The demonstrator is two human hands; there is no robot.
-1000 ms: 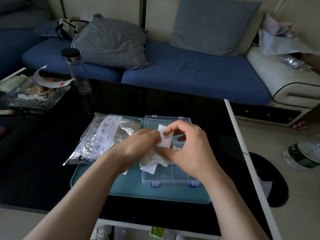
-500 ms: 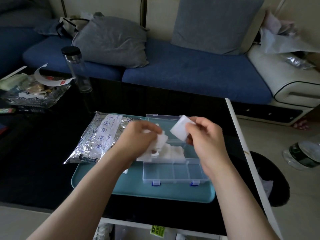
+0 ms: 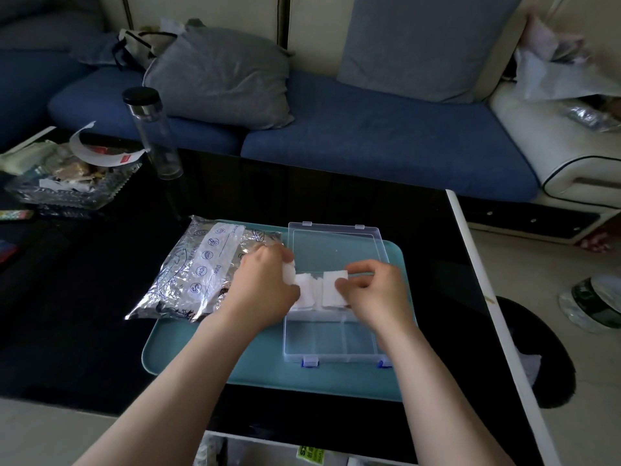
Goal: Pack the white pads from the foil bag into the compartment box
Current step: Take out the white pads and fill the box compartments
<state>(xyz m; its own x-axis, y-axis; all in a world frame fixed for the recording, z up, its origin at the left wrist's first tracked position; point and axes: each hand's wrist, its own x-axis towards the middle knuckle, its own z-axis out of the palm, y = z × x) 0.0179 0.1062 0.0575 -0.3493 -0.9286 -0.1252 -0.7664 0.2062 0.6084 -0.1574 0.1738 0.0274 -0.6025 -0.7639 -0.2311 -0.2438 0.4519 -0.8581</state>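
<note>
A clear plastic compartment box (image 3: 331,344) lies open on a teal tray (image 3: 208,351), its lid (image 3: 336,247) folded back. To its left rests the crinkled foil bag (image 3: 205,267). My left hand (image 3: 265,290) grips a bunch of white pads (image 3: 304,290) at the box's left edge. My right hand (image 3: 373,290) pinches a single white pad (image 3: 332,290) and holds it down in a far compartment of the box. The near compartments show nothing inside.
The tray sits on a black glass table (image 3: 67,314) whose white right edge (image 3: 484,297) runs close to the box. A tall clear bottle (image 3: 154,132) and a glass dish of clutter (image 3: 67,183) stand at the far left. A blue sofa (image 3: 369,129) is behind.
My right hand pulled one pad off the bunch, lifted it, then lowered it into the box. My left hand stayed by the box's left edge with the remaining pads.
</note>
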